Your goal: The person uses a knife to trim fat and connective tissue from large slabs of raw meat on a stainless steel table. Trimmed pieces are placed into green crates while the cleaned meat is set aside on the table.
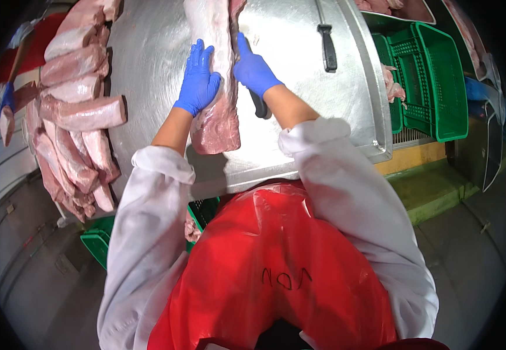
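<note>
Rests the left hand [199,80] flat, with fingers slightly spread and pinching nothing, on the long meat slab [222,56], laid with its long axis running away from the near edge of the metal table [148,64]. Holds a black knife handle [258,105] in the curled right hand [255,73], just beside the slab's right side, with the left hand nearer.

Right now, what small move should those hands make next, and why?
Probably draw the black-handled tool slightly along the long piece of meat: the right hand grips the tool beside the meat's right edge, index finger extended, while the left hand lies flat on the meat, seemingly steadying it.
</note>
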The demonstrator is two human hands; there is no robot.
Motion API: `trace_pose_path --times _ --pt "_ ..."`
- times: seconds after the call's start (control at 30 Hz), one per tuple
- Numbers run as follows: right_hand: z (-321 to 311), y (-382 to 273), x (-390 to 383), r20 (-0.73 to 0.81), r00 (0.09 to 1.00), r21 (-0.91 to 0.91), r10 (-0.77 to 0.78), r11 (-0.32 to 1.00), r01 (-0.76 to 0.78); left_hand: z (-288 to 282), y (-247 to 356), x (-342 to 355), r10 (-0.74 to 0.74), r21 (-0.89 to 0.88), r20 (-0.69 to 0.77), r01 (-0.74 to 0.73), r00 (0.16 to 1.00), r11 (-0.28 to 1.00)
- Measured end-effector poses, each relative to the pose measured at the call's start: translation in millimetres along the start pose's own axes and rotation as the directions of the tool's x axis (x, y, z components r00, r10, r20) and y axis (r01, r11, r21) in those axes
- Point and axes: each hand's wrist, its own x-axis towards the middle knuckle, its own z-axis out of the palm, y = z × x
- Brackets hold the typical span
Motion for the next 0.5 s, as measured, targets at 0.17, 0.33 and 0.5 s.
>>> trace_pose_path --times 0.17,0.33,0.5 --pt "19 4 -42 0.044 0.998 0.045 -0.054 0.998 0.052 1 9 -10 -0.076 -0.045 -0.086 0.072 0.993 0.996" --pt "58 26 -138 0.127 0.992 0.009 0.004 1.000 -0.006 15 8 -7 -0.210 0.048 -0.118 0.217 0.970 0.975" --pt "86 43 -249 0.185 0.983 -0.004 -0.017 1.000 0.018 10 21 13 -0.369 -0.009 -0.051 0.369 0.928 0.930"
